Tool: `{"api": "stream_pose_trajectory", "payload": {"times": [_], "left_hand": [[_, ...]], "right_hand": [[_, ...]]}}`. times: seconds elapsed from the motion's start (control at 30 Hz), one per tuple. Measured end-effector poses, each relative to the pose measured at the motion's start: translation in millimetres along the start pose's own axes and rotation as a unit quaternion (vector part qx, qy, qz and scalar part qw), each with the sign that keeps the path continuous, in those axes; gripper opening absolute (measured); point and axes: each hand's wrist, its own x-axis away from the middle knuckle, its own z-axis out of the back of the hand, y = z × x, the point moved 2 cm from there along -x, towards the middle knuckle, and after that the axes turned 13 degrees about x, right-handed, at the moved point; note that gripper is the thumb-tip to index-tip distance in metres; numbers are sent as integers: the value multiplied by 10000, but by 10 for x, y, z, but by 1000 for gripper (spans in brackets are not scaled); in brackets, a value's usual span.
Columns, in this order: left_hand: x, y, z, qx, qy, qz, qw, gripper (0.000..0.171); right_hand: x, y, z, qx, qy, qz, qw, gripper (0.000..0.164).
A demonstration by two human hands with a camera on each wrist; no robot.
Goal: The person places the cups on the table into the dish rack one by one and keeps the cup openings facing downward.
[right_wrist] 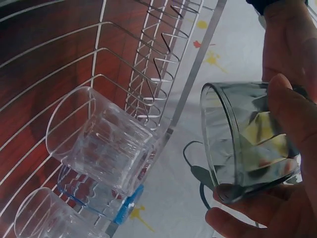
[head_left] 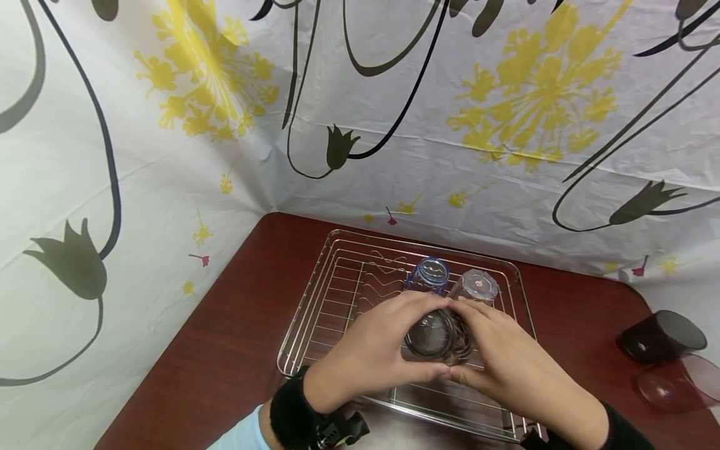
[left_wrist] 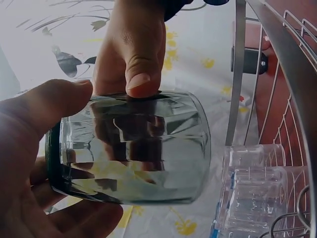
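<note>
The fingers and thumbs of the left hand (head_left: 374, 347) and right hand (head_left: 509, 353) curl round opposite sides of a smoky, see-through glass (left_wrist: 148, 153), spread only to its width. Its walls are shiny and faceted, its rim smooth and round, its mouth turned down above a wire rack (head_left: 337, 300). Just beyond, a blue-rimmed glass (head_left: 430, 275) and a clear glass (head_left: 477, 286) stand upside down; rightward on the reddish surface (head_left: 236, 325) sits a dark cup (head_left: 658, 337).
</note>
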Motion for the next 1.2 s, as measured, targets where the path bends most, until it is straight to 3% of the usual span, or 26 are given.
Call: {"api": "stream_pose_trajectory", "payload": {"times": [0.2, 0.47, 0.7, 0.93, 1.2], "left_hand": [[-39, 45, -38, -470, -209, -80, 9986, 78], [-199, 94, -78, -1036, -587, 188, 9927, 77], [-319, 94, -129, -1014, -953, 451, 9892, 77], [-457, 124, -230, -1163, -1448, 571, 9809, 74], [-549, 74, -336, -1358, -1788, 767, 9714, 78]], "right_hand": [[42, -14, -33, 219, -78, 31, 9997, 87], [99, 51, -30, 213, 23, 156, 9996, 86], [188, 176, -46, 288, -128, -98, 9995, 97], [300, 442, -23, 840, -361, -251, 9955, 109], [402, 609, 6, 516, -741, -415, 9951, 114]]}}
